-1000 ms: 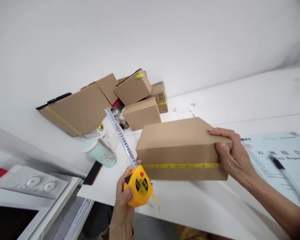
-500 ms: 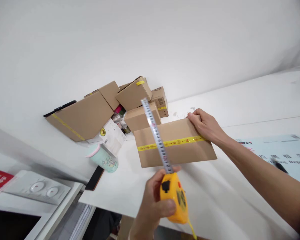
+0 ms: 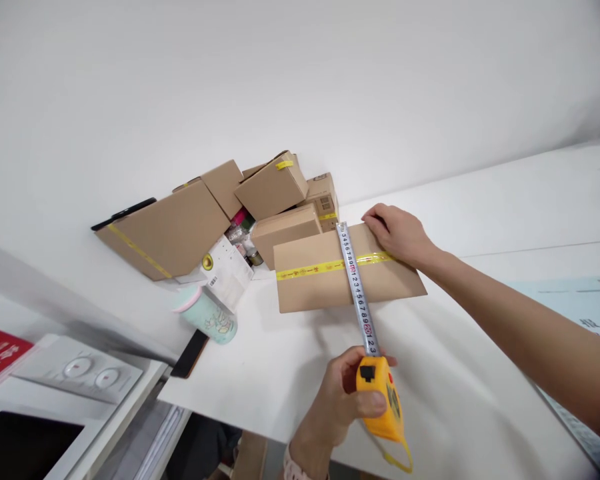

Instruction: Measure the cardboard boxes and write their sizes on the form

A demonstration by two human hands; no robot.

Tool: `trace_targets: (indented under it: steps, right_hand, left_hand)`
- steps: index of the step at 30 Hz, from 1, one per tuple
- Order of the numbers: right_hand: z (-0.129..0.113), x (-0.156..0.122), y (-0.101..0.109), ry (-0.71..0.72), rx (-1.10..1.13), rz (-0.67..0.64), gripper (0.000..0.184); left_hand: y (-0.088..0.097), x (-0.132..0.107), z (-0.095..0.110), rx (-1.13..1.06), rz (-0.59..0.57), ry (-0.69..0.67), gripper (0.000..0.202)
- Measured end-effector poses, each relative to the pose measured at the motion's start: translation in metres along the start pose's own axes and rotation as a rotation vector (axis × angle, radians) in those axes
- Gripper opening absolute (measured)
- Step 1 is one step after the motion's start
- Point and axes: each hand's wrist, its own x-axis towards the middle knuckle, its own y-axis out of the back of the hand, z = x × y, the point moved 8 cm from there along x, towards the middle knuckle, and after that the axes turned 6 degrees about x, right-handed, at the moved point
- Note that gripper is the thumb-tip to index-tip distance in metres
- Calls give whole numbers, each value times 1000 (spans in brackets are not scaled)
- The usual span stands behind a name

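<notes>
My left hand is closed around a yellow tape measure with a black lock button and a yellow wrist strap. Its metal blade is drawn out and lies across the face of a cardboard box, with its tip at the box's far edge. Yellow printed tape runs along that box. Gripping the far right edge of the box is my right hand, its fingertips partly hidden behind the cardboard. The box is held tilted above the white table.
Several cardboard boxes are piled against the wall. Beside them are a white package, a mint tumbler with a pink rim and a dark flat object. A white appliance stands lower left; a light-blue printed folder lies right.
The tape measure in my left hand has moved right, and its blade now lies across the box instead of slanting in front of it. My right hand and the box have shifted slightly up.
</notes>
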Motion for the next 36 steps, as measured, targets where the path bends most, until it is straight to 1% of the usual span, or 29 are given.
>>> trace_targets:
  steps: [3, 5, 9, 14, 21, 28, 32, 36]
  right_hand:
    - [-10, -1, -6, 175, -129, -26, 40]
    - [-15, -3, -8, 250, -206, -36, 48]
    - [-19, -6, -10, 332, -305, -44, 53]
    - [-27, -6, -15, 430, -428, -87, 60]
    - [-29, -6, -20, 452, -493, -125, 59]
    - [-28, -6, -20, 464, -483, -110, 58]
    - [-28, -6, -19, 474, -472, -104, 58]
    - [-27, -6, -19, 467, -481, -112, 59]
  left_hand:
    - [1, 0, -3, -12, -5, 10, 68]
    - [0, -1, -6, -23, -5, 14, 68]
    - [-1, -3, -11, -47, -5, 19, 68]
    - [-1, -5, -8, -65, -3, 11, 69]
    - [2, -3, -17, -60, -2, 20, 71]
    - [2, -1, -26, -67, -23, 24, 76]
    - [4, -4, -25, -70, -12, 38, 78]
    - [2, -8, -19, -62, 8, 17, 82]
